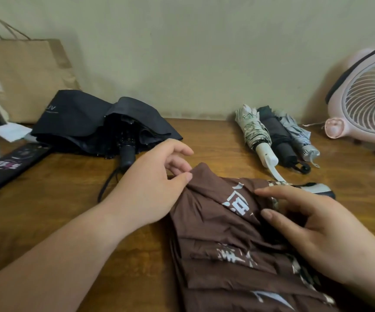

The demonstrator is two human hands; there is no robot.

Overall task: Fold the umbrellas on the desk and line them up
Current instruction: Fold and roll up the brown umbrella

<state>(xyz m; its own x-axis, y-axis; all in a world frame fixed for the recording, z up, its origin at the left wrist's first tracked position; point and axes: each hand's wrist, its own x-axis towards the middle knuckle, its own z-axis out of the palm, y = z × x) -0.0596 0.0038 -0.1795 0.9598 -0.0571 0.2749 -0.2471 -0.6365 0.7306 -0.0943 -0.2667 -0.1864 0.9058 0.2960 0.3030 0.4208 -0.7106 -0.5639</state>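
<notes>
A brown umbrella with white printed characters lies loose and unfolded on the wooden desk in front of me. My left hand pinches a fold of its brown cloth at the top corner between thumb and fingers. On the right side of the cloth my right hand rests with fingers spread and slightly bent, pressing it down. At the back right three folded umbrellas lie side by side: a white patterned umbrella, a dark one and a grey one. A black umbrella lies half collapsed at the back left.
A pink desk fan stands at the far right. A brown paper bag leans on the wall at the back left. A black printed sleeve and white papers lie on the desk's left edge.
</notes>
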